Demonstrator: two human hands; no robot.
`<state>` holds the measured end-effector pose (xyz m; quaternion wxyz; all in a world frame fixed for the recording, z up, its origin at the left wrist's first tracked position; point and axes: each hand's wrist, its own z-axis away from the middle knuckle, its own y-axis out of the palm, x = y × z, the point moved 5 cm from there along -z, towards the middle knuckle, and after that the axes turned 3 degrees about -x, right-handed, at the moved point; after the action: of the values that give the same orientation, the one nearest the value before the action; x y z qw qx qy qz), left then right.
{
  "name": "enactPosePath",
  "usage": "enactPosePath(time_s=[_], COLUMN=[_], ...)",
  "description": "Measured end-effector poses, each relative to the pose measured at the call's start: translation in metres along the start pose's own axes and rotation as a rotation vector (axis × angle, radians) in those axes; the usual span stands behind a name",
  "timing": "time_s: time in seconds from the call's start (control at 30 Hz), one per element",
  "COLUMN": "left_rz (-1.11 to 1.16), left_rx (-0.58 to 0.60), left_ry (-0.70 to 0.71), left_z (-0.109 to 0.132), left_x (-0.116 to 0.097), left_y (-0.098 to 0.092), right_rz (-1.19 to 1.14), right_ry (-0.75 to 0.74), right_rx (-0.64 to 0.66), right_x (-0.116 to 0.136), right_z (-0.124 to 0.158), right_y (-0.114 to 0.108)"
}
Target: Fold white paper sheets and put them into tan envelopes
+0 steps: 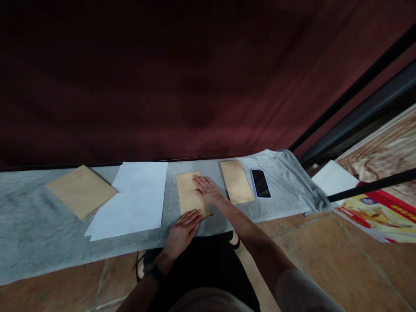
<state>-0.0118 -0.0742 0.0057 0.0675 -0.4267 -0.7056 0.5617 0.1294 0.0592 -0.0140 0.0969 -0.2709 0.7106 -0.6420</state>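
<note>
A tan paper envelope lies on the grey cloth in front of me, partly covered by both hands. My left hand rests on its near edge with the fingers stretched out. Further up, my right hand lies flat across the envelope's right side, fingers extended. A second tan envelope is just right of my right hand, apart from it. To the left are white paper sheets, overlapping, and a stack of tan envelopes whose corner sits over the sheets.
A phone with a dark screen lies at the right. The grey cloth covers the narrow bench, bunched at its right end. Behind hangs a dark red curtain. Black bars and a colourful printed box stand at the right.
</note>
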Motion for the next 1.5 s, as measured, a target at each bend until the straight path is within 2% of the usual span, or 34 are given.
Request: enactPosePath(time_s=[0.1, 0.2, 0.3, 0.43, 0.57, 0.77, 0.93, 1.07, 1.2, 1.37, 1.5], left_rz=[0.033, 0.056, 0.055, 0.043, 0.053, 0.116, 0.059, -0.083, -0.16, -0.179, -0.115], left_rx=[-0.036, -0.065, -0.087, -0.089, -0.065, -0.036, 0.019, 0.026, 0.045, 0.034, 0.097], left_ry=[0.004, 0.007, 0.012, 0.0, -0.028, -0.101, -0.124, -0.129, -0.115, -0.138, -0.098], left_z=[0.001, 0.003, 0.004, 0.003, 0.003, -0.002, -0.035, -0.066, -0.087, -0.1, -0.088], left_x=[0.002, 0.002, 0.002, 0.001, -0.001, 0.002, 0.016, 0.035, 0.046, 0.055, 0.056], left_y=[-0.001, -0.002, -0.002, -0.002, -0.003, -0.01, -0.004, 0.012, 0.025, 0.03, 0.033], right_rz=[0.007, -0.011, -0.046, -0.116, -0.177, -0.257, -0.328, -0.332, -0.349, -0.388, -0.38], right_ry=[0.003, -0.069, -0.131, -0.182, -0.178, -0.14, -0.058, -0.044, -0.046, -0.024, -0.014], right_rx=[0.002, 0.031, 0.033, -0.028, -0.084, -0.062, -0.106, -0.133, -0.153, -0.161, -0.149], right_x=[0.0, 0.006, 0.011, 0.017, 0.025, 0.035, 0.034, 0.034, 0.034, 0.033, 0.032], right_z=[0.001, 0.015, 0.037, 0.069, 0.099, 0.137, 0.142, 0.139, 0.139, 0.14, 0.138], right_y=[-0.001, -0.003, -0.008, -0.017, -0.025, -0.032, -0.031, -0.032, -0.033, -0.033, -0.032])
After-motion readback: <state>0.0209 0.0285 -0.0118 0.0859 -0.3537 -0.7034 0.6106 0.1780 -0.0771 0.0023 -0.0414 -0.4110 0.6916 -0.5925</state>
